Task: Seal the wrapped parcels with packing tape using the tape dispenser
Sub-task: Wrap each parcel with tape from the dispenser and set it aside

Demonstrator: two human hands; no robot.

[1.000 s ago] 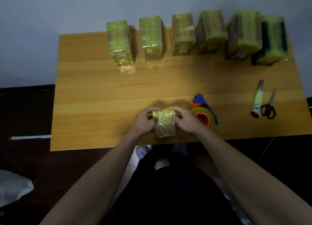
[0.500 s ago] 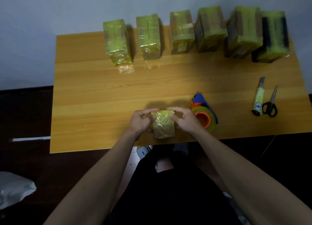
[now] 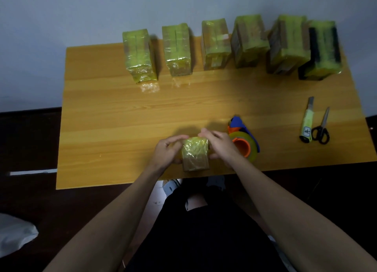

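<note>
Both hands had a grip on the small parcel (image 3: 195, 156) at the near edge of the surface (image 3: 114, 116): left hand (image 3: 167, 151) curled round its left side, right hand (image 3: 219, 144) round its right and top. Tape dispenser (image 3: 242, 142) sat untouched just right of the right hand. Six wrapped parcels (image 3: 216, 44) lined the far edge, with knife (image 3: 307, 121) and scissors (image 3: 322, 126) off right.
</note>
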